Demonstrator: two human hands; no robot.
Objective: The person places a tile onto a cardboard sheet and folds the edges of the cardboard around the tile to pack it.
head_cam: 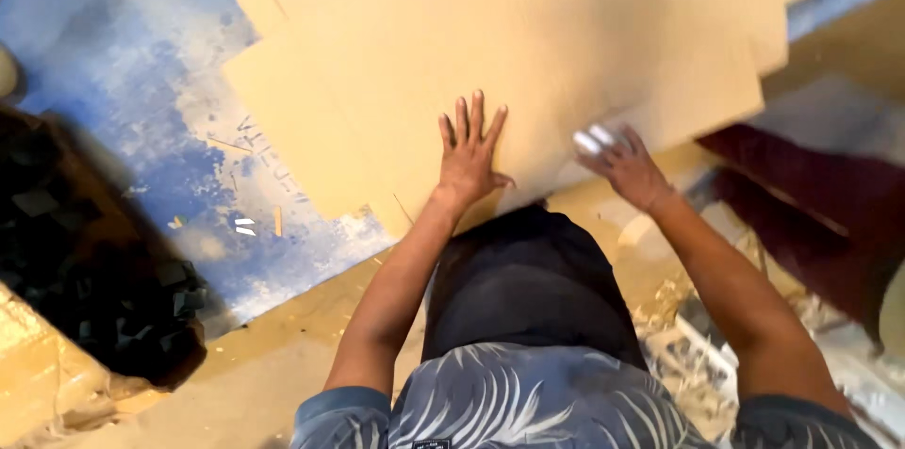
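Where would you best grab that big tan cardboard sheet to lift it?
Probably by its near edge, coming from the person's own side. The cardboard sheet lies flat and wide on the blue worktop, so its top gives nothing to pinch. The left hand presses flat on it, fingers spread; the right hand is at the near edge, where fingers could likely slip underneath.

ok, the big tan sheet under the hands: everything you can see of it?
The tan sheet looks like plain cardboard or thin board, matte and unprinted, with stepped, notched edges on its left and right sides. It seems to be several overlapping sheets, though the blur makes that hard to confirm. It lies flat over a blue, paint-worn surface and fills the upper middle of the view. The left hand presses flat on it, fingers spread. The right hand rests at its near edge, holding something small and white that I can't identify.
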